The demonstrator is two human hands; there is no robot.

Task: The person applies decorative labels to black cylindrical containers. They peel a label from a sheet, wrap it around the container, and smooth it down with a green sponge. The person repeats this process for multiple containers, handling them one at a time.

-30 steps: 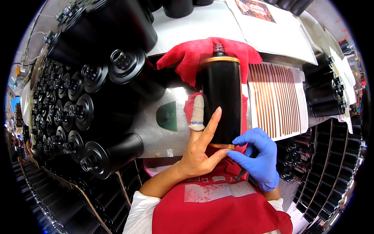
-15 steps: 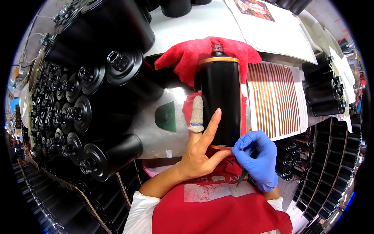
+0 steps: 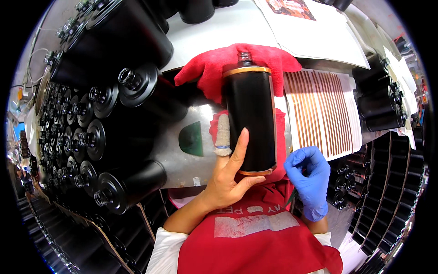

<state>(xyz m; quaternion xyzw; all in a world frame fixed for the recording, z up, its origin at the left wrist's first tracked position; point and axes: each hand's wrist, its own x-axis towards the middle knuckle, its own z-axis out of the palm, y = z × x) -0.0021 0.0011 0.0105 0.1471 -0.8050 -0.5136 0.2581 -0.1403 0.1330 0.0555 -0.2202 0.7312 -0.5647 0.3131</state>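
- Gloved right hand [image 3: 309, 180] has come off the base of the black bottle [image 3: 251, 114] since the last frame and now sits just right of it.
- Bottle's lying on a red cloth [image 3: 203, 75], base at the bench's near edge, neck toward the far edge. Gold bands at both ends; black walls, so can't tell what's inside.
- Left hand [image 3: 226, 182] is spread on it, thumb at the base, one bare finger and one cloth-covered finger reaching up the body.
- Right hand is curled, thumb and forefinger tips together (can't tell what's between them), a dark green sliver [image 3: 291, 197] gripped below.
- Green plate [image 3: 190, 138] left of the bottle on the metal bench [image 3: 178, 173]; gold-striped sheet [image 3: 321, 114] toward the right edge.
- More black bottles [image 3: 137, 182] crowd the bench's left end, necks up from what I can see.
- Right rack [image 3: 387, 178], below the bench's right edge, is loaded with dark bottles too.
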